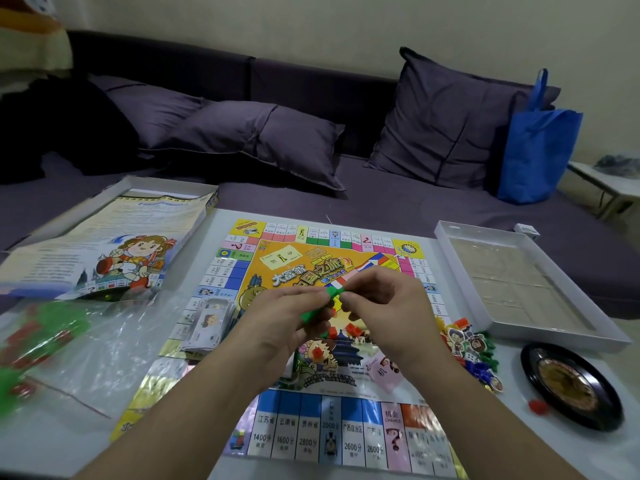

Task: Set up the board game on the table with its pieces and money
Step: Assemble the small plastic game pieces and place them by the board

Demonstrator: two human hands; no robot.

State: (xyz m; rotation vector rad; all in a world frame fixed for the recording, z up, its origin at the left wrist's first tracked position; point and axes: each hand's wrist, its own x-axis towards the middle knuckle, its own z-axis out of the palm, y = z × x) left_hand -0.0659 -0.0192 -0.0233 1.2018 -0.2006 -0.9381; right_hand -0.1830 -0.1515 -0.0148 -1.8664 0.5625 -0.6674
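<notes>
A strip of green plastic pieces (pixel 323 301) is pinched above the middle of the glossy printed game board (pixel 332 427) by the left hand (pixel 287 323) and the right hand (pixel 381 306), fingers curled round it. One stack of paper money (pixel 207 323) is laid at the board's left edge. One round black roulette wheel (pixel 571 386) is seen near the table's right edge.

I see the board (pixel 311 341) lying mid-surface (pixel 52 441): box lid (pixel 104 244) behind-left of it, tray (pixel 526 282) right, money stack (pixel 207 323) on its left edge, sofa (pixel 381 199) behind.
</notes>
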